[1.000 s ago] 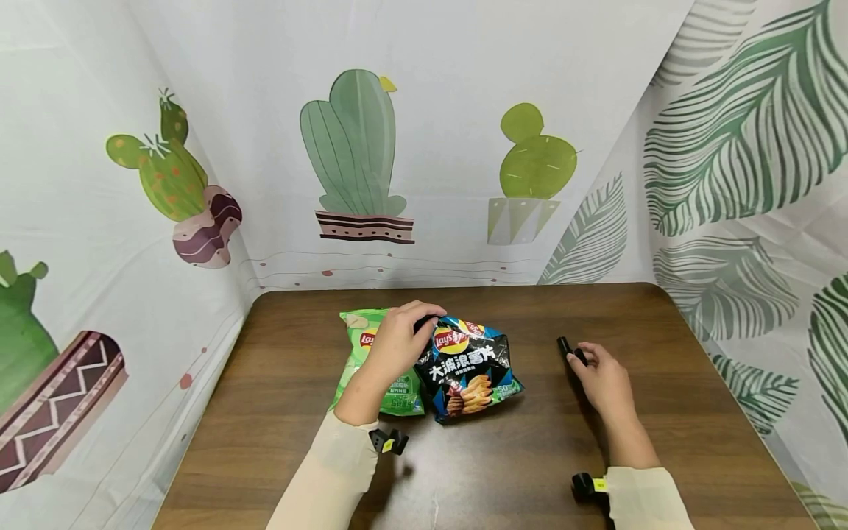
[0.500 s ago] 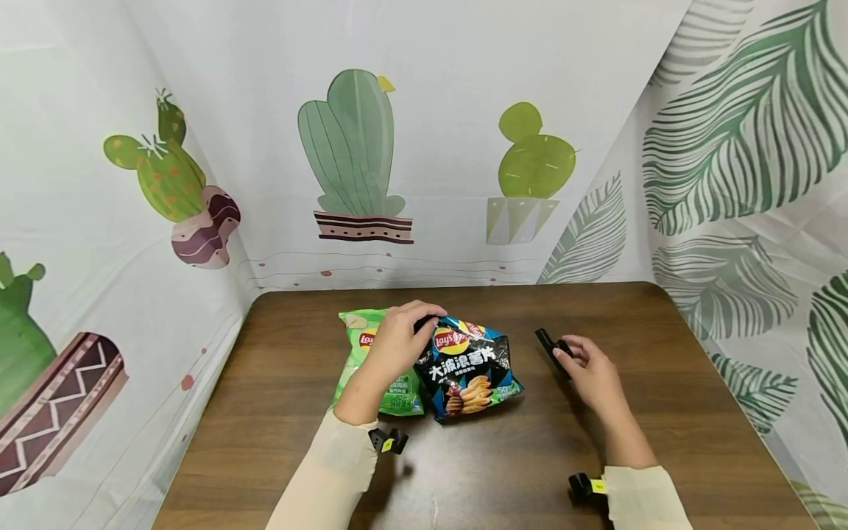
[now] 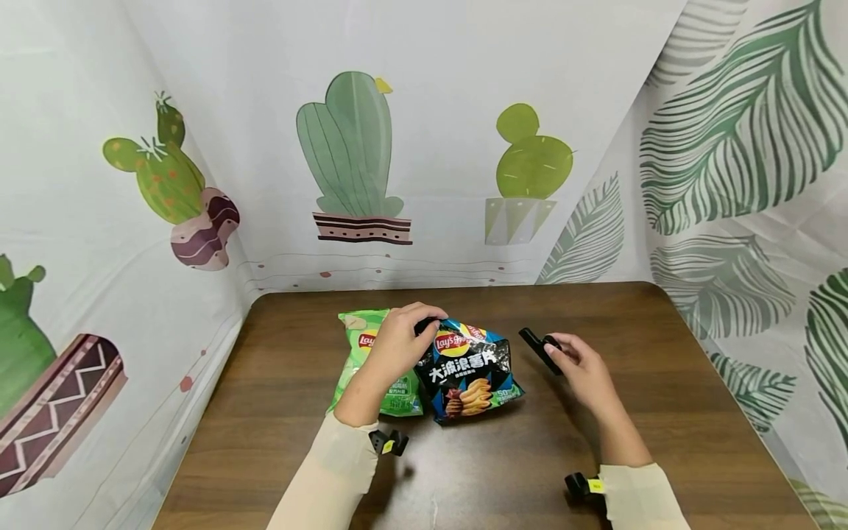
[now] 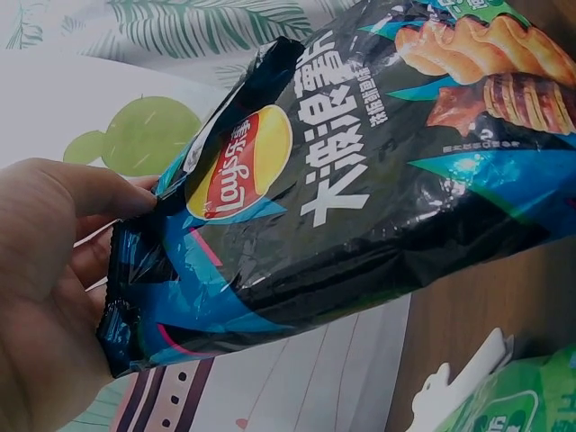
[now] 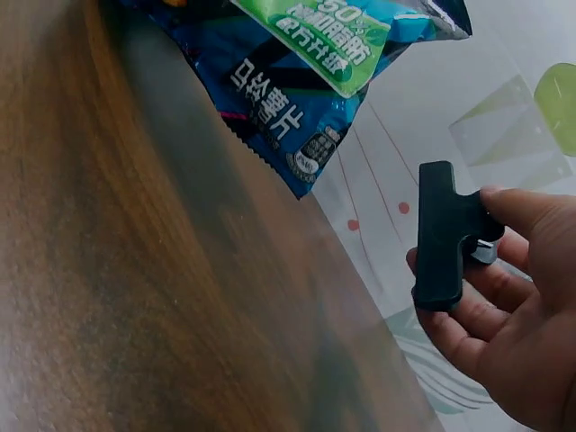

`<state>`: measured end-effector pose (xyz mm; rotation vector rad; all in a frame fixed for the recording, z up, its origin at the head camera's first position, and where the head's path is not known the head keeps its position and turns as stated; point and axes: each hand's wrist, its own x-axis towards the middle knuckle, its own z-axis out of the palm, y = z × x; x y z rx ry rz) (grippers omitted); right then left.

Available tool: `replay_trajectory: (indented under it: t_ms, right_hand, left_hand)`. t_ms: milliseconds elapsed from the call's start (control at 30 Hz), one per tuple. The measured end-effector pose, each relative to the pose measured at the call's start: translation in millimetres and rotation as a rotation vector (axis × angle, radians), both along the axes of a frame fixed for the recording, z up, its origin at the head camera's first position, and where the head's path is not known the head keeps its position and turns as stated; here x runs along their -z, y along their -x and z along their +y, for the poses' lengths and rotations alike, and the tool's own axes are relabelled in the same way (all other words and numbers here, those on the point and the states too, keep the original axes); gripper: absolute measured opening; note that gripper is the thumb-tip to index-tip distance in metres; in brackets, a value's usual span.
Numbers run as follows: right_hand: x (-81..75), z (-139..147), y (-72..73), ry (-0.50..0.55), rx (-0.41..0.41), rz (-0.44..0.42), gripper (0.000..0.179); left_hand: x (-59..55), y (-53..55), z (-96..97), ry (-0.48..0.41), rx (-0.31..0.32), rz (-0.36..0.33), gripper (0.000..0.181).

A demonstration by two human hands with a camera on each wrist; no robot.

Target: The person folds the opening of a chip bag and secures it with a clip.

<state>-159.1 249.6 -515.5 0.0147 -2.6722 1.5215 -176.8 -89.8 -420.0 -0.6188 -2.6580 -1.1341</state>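
My left hand (image 3: 396,346) pinches the gathered top edge of a black and blue Lay's chip bag (image 3: 467,368). In the left wrist view, the thumb lies on the near side of the bag's folded top, and some fingers are hidden behind it. The bag is tilted, its printed front facing up. To its right, my right hand (image 3: 586,372) holds a black bag clip (image 5: 438,238) by its handles, between thumb and fingers. The clip's long bar points away from the hand, apart from the bag. Whether its mouth is parted cannot be made out.
A green Lay's bag (image 3: 354,350) lies left of the black one, partly covered by my left forearm. Beside it, the left wrist view has a white clip (image 4: 463,382). The brown wooden table (image 3: 298,471) ends at a cactus-print curtain (image 3: 450,250).
My right hand has moved left and slightly up with the black bag clip, bringing it closer to the black bag. The left hand stays nearly still on the bag's top.
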Motion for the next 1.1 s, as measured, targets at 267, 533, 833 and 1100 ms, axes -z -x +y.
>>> replay_trajectory:
  t_ms: [267, 533, 833, 1100]
  right_hand:
    - [-7.3, -6, -1.4, 0.083, -0.014, 0.002, 0.041]
    - [-12.2, -10, 2.1, 0.124, -0.046, 0.076, 0.033]
    - [-27.0, -17, 1.5, 0.166, -0.112, 0.063, 0.034]
    - [-37.1, -22, 2.4, 0.195, -0.109, 0.074, 0.033]
  left_hand:
    - [-0.4, -1.4, -0.3, 0.004, 0.009, 0.008, 0.020]
    - [-1.0, -0.6, 0.7, 0.007, 0.007, 0.010, 0.020]
    - [-1.0, -0.6, 0.1, 0.007, 0.012, 0.008, 0.020]
    - [-3.0, -1.6, 0.0, 0.012, 0.009, 0.005, 0.020]
